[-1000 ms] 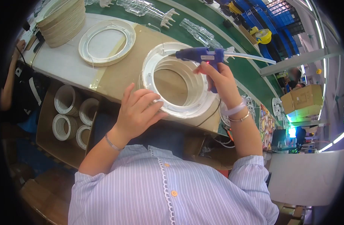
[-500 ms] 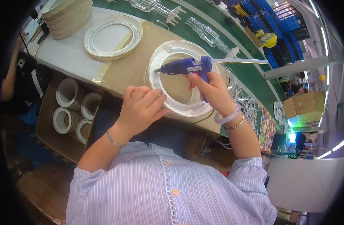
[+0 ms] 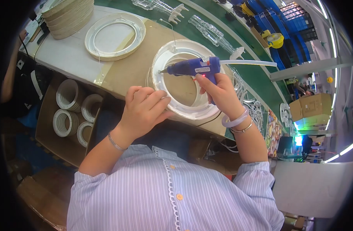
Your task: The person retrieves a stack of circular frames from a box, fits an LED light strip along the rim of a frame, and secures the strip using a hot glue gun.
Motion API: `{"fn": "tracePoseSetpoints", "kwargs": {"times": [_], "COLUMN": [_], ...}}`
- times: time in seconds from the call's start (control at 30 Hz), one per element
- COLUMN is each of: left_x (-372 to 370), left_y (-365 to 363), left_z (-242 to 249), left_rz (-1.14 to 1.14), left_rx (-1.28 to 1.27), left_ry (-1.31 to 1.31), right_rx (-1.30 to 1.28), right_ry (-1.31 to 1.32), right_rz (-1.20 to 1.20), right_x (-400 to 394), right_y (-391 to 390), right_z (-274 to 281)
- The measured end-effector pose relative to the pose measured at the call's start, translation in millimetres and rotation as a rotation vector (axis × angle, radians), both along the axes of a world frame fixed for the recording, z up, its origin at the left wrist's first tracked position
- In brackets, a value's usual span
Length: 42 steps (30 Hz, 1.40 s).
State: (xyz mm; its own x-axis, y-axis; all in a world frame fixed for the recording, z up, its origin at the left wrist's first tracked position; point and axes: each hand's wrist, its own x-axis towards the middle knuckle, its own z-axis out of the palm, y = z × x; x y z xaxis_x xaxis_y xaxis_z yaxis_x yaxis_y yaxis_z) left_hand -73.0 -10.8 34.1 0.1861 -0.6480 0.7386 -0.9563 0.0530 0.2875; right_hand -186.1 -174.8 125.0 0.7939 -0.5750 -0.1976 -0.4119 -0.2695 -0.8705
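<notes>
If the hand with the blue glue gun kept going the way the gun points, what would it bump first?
Probably the left inner rim of the white ring: the glue gun in the right hand points its nozzle there, though depth is unclear.

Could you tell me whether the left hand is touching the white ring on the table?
Touching: the head view shows the left hand with fingertips resting on the white ring at its near rim.

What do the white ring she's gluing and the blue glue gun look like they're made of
The white ring looks like moulded plastic: smooth, glossy, thin stepped walls that catch highlights. The glue gun in the right hand looks like hard blue plastic with a slight sheen, a printed label and a darker, probably metal nozzle tip. The left hand steadies the ring's near rim.
</notes>
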Motion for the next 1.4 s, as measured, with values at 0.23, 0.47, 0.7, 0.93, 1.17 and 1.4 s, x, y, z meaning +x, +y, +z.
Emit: {"fn": "tracePoseSetpoints", "kwargs": {"times": [0.23, 0.47, 0.7, 0.93, 1.17, 1.4], "left_x": [0, 1, 1, 3, 9, 2], "left_y": [0, 1, 1, 3, 9, 4], "left_z": [1, 1, 0, 7, 4, 3], "left_rz": [-0.004, -0.008, -0.011, -0.023, 0.001, -0.082], "left_rx": [0.011, 0.017, 0.022, 0.004, -0.058, -0.107], "left_ry": [-0.003, -0.004, 0.0, 0.133, 0.134, 0.097], "right_rx": [0.006, 0.022, -0.047, -0.015, 0.092, 0.125], "right_ry": [0.011, 0.016, 0.044, -0.085, -0.084, 0.02], "right_rz": [-0.021, -0.024, 0.006, 0.04, -0.058, 0.047], "right_x": [-4, -3, -1, -9, -58, -80], "right_y": [-3, -2, -4, -1, 7, 10], "right_z": [1, 2, -1, 8, 17, 10]}}
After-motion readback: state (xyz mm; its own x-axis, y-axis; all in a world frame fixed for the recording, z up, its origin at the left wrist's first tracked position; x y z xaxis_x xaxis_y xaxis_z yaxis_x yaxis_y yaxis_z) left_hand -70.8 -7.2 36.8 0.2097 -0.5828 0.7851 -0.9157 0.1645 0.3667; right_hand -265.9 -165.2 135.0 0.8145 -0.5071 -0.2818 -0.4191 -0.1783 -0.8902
